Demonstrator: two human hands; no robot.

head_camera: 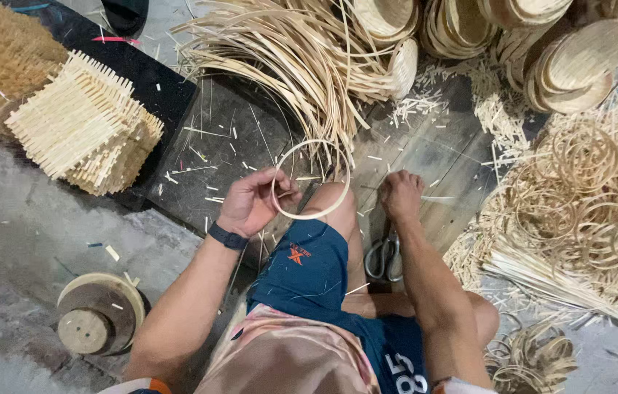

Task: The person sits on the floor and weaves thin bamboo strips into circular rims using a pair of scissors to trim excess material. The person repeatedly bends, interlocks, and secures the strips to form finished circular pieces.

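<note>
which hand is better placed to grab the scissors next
Right. The right hand rests on the floor just above the scissors and holds nothing visible, while the left hand grips the bamboo ring.

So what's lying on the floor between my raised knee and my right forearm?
A pair of scissors lies there on the dark boards, seen in the head view.

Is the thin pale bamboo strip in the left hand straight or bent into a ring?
Bent: the bamboo strip forms a closed hoop.
</note>
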